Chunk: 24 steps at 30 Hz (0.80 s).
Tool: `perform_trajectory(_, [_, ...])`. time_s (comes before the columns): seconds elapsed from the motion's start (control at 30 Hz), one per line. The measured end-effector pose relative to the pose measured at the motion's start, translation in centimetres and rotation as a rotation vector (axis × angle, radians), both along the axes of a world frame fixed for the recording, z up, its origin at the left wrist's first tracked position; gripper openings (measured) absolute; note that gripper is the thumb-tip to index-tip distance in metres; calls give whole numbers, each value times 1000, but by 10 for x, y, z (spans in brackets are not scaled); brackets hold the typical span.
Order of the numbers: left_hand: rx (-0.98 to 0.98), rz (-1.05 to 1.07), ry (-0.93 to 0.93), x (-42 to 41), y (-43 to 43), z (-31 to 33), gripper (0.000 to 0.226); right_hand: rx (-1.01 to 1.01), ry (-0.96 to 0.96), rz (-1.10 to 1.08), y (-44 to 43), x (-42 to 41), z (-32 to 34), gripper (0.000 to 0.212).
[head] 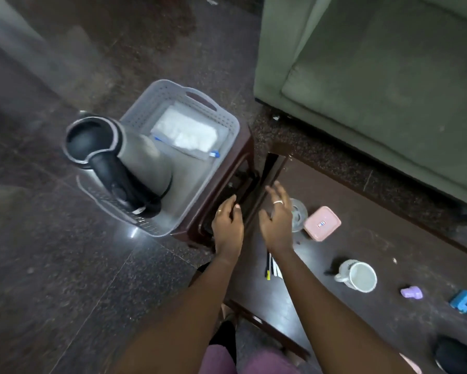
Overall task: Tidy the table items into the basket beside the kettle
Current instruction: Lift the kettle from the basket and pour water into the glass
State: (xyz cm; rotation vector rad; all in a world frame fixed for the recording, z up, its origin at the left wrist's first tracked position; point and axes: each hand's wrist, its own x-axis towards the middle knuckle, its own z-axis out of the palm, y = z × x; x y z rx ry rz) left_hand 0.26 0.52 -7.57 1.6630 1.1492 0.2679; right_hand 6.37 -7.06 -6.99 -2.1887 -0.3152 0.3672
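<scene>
Dim indoor light is recorded, with a small white glare spot on the polished floor (131, 233) and a pale hazy streak washed across the upper left corner. Soft motion blur is seen on the kettle (113, 157), left hand (227, 225), right hand (277, 220) and the dark object (247, 190) between them; shadows are faint. Wide-angle bending is noted at the edges, where the sofa (375, 76) is softened.
</scene>
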Motion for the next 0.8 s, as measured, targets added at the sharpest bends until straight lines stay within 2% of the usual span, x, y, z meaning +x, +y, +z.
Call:
perform_trajectory(0.07, [91,63,26,-22,18,9,27,138,-6,111,36,-13,26,37])
perform_trajectory(0.17, [90,143,75,-57,33,13,21,290,9,242,87,-38,58,22])
perform_trajectory(0.23, [107,261,92,-83,42,15,17,324,131,342,117,-57,76,27])
perform_trajectory(0.3, [179,378,96,-102,54,20,17,283,275,442,143,-75,86,43])
perform_trajectory(0.37, [244,426,107,-113,68,23,28,241,376,473,161,-87,88,50])
perform_trajectory(0.5, [157,255,146,-123,89,20,63,290,509,343,184,-97,85,25])
perform_trajectory(0.67, [194,-32,345,-123,90,10,62,207,458,359,192,-89,86,12])
perform_trajectory(0.8, [280,-165,583,-121,91,5,63,184,365,358,189,-70,105,13])
